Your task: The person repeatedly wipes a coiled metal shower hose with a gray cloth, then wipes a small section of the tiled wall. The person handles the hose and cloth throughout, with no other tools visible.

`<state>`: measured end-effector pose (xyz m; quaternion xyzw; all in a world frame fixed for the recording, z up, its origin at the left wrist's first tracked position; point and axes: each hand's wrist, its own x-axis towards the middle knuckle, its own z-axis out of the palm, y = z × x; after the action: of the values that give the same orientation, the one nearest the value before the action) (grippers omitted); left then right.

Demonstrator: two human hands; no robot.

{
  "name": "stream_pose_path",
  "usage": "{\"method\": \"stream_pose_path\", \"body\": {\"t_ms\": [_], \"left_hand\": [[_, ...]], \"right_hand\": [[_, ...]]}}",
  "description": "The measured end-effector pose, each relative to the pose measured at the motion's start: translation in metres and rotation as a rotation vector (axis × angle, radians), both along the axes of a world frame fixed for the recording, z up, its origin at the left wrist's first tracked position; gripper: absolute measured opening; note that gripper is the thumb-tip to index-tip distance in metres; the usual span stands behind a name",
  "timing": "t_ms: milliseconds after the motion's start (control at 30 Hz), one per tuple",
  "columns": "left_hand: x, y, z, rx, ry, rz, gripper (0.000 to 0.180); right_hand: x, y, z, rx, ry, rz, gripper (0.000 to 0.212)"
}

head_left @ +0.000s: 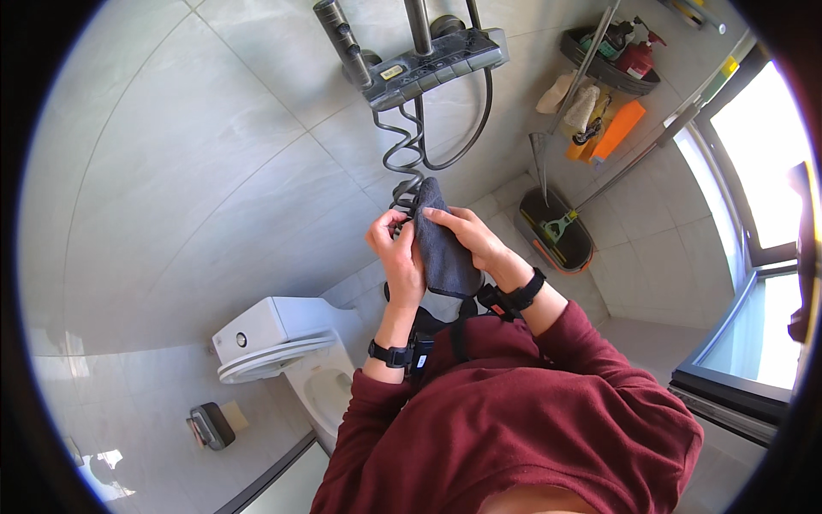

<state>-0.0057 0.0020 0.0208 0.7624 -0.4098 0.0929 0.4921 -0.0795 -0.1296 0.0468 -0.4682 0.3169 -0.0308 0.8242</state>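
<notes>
A dark grey cloth (445, 261) hangs folded from my right hand (471, 236), whose thumb lies along its near face. The cloth's upper end rests against a black coiled hose (402, 158) that drops from the shower fixture (432, 68) on the tiled wall. My left hand (399, 257) is closed at the lower coils of this hose, fingertips bent around them, right beside the cloth. The cloth and my fingers partly cover the lower coils, so what hangs on the hose's end is hidden.
A white toilet (321, 385) with its lid raised stands at the lower left, near a wall paper holder (212, 426). At the right are a corner shelf (612, 64) with bottles, a dark bucket (556, 227) holding a long-handled brush, and an open window (745, 343).
</notes>
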Motion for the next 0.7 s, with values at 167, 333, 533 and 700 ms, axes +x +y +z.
{"method": "stream_pose_path", "body": {"t_ms": [167, 333, 533, 700], "left_hand": [[0.001, -0.003, -0.003, 0.012, 0.017, -0.067, 0.019], [0.013, -0.003, -0.001, 0.058, -0.059, -0.059, 0.019], [0.02, -0.005, -0.011, 0.003, 0.225, -0.082, 0.012], [0.033, -0.009, -0.022, -0.285, 0.84, -0.082, 0.022]], "right_hand": [[0.023, -0.009, -0.014, -0.231, 0.0, -0.062, 0.038], [0.043, -0.013, -0.025, -0.472, -0.015, -0.178, 0.035], [0.046, -0.018, -0.029, 0.228, -0.285, -0.208, 0.029], [0.031, -0.032, -0.028, 0.002, -0.254, -0.114, 0.03]]}}
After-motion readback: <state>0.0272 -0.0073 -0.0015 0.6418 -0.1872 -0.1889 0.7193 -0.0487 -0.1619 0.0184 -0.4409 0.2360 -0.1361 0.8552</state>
